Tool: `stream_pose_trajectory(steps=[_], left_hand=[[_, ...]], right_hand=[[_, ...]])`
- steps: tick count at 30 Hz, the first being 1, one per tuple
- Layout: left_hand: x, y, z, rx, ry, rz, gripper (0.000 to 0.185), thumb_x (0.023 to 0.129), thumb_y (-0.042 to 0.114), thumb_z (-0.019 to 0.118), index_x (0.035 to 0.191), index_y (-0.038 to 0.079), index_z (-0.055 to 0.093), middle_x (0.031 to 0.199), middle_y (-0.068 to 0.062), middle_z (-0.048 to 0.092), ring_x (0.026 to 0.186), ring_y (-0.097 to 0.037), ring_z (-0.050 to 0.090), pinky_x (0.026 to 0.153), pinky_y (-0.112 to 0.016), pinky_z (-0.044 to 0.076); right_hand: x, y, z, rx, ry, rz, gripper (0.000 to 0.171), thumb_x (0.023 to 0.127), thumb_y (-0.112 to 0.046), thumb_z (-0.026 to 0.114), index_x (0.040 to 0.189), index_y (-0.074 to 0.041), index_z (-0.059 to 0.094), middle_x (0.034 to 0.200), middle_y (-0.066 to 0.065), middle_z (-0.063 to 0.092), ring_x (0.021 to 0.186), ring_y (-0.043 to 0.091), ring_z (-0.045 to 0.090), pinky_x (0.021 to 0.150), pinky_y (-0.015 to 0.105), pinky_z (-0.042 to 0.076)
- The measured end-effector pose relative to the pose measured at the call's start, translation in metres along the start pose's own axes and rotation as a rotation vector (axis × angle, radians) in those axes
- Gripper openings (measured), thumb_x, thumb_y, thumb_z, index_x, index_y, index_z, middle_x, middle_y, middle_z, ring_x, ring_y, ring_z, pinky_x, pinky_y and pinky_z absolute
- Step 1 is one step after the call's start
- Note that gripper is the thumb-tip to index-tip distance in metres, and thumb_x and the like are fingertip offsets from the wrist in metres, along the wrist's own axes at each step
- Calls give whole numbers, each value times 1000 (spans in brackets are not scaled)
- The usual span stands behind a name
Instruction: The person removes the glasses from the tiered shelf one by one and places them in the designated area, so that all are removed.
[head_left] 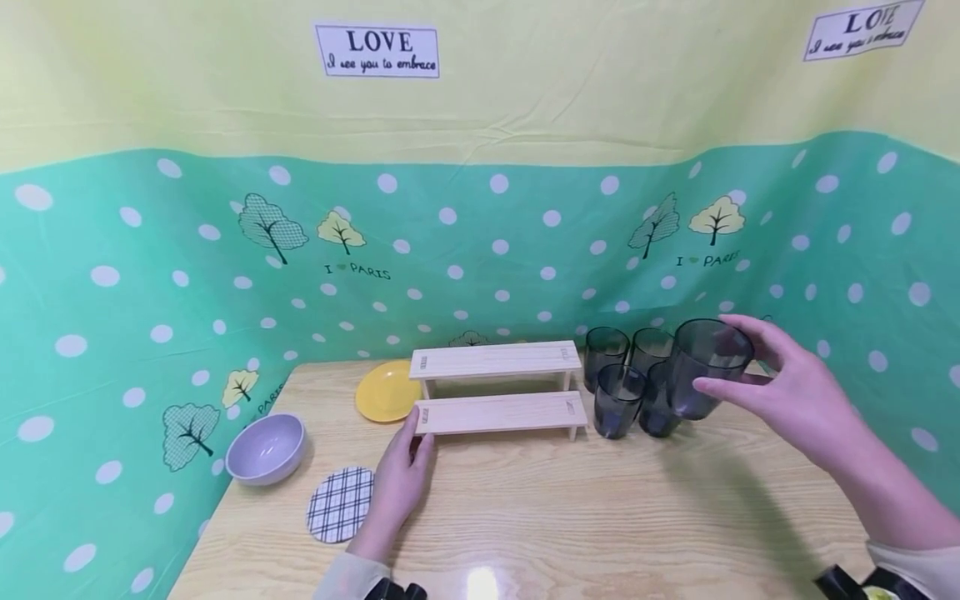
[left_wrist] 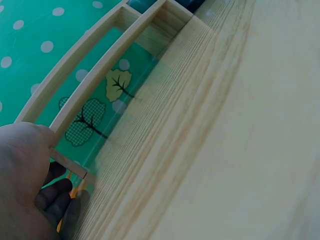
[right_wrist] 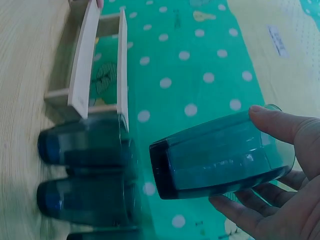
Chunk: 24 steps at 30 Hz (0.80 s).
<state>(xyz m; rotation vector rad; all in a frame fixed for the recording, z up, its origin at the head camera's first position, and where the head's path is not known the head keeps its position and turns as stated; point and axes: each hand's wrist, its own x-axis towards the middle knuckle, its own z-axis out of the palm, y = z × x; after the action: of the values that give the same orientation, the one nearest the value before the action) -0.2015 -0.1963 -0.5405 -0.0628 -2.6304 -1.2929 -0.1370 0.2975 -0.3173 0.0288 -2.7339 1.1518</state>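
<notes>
The dark tumbler [head_left: 705,367] sits in the grip of the right hand [head_left: 795,392], thumb on the near side of its rim and fingers curled round the far side, lifted clear of the tabletop [head_left: 570,517] with its base hanging above the other glasses. In the right wrist view the same tumbler [right_wrist: 220,155] shows its thick base pointing away from the palm, thumb along the top wall and fingers [right_wrist: 250,210] cupped beneath.

Just below and to the left of that grip stands the cluster of four tumblers [head_left: 626,379] (two in front, two behind, touching or nearly so). Further left of them, right beside the cluster, is the two-step wooden rack [head_left: 498,387].

At the rack's far end the left hand [head_left: 401,483] pinches the lower step's left corner, thumb up against the front edge; the left wrist view shows the fingers [left_wrist: 55,197] curled under the wood, which confirms the hold.

Beyond that left grip lies a yellow plate [head_left: 384,390], behind the rack's end. To the hand's left are a checked coaster [head_left: 340,504], almost touching the wrist, and a lilac bowl [head_left: 266,448] near the dotted green backdrop [head_left: 135,275].
</notes>
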Motion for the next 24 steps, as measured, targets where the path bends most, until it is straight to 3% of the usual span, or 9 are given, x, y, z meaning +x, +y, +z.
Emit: stream_pose_trajectory(steps=[2, 5, 8, 12, 17, 24], left_hand=[[0, 0, 0, 1, 0, -3, 64, 118, 29, 57, 175, 12, 32, 174, -17, 40, 159, -40, 39, 131, -58, 32], [0, 0, 0, 3, 1, -3, 64, 118, 29, 56, 175, 12, 32, 173, -17, 41, 158, -41, 40, 130, -59, 32], [0, 2, 0, 2, -1, 1, 64, 118, 28, 57, 175, 11, 33, 173, -18, 42, 158, -41, 40, 130, -59, 33], [1, 2, -1, 3, -4, 1, 64, 118, 28, 57, 175, 12, 32, 173, -18, 41, 158, -41, 40, 130, -58, 33], [1, 0, 0, 7, -1, 6, 65, 118, 30, 57, 175, 13, 32, 174, -17, 41, 158, -40, 40, 130, -58, 33], [1, -1, 1, 4, 11, 14, 64, 118, 29, 57, 175, 13, 33, 173, -16, 42, 158, -40, 41, 130, -58, 34]], right_hand=[[2, 8, -4, -1, 7, 11, 105, 93, -49, 90, 176, -32, 30, 167, 20, 48, 140, 41, 55, 79, 15, 49], [4, 17, -10, -13, 24, 37, 105, 94, -51, 89, 177, -30, 28, 161, 24, 53, 138, 41, 53, 81, 23, 48], [5, 25, -16, -2, 39, 76, 107, 95, -52, 87, 178, -32, 22, 167, 27, 46, 146, 49, 46, 94, 47, 52], [8, 36, -20, 9, 54, 108, 111, 96, -54, 86, 179, -30, 17, 171, 32, 37, 149, 59, 37, 103, 78, 40], [12, 52, -21, 0, 78, 134, 115, 96, -56, 84, 179, -20, 14, 170, 38, 33, 150, 64, 32, 102, 83, 39], [17, 78, -20, 20, 117, 190, 114, 98, -56, 83, 179, -16, 13, 172, 37, 29, 154, 63, 27, 108, 86, 36]])
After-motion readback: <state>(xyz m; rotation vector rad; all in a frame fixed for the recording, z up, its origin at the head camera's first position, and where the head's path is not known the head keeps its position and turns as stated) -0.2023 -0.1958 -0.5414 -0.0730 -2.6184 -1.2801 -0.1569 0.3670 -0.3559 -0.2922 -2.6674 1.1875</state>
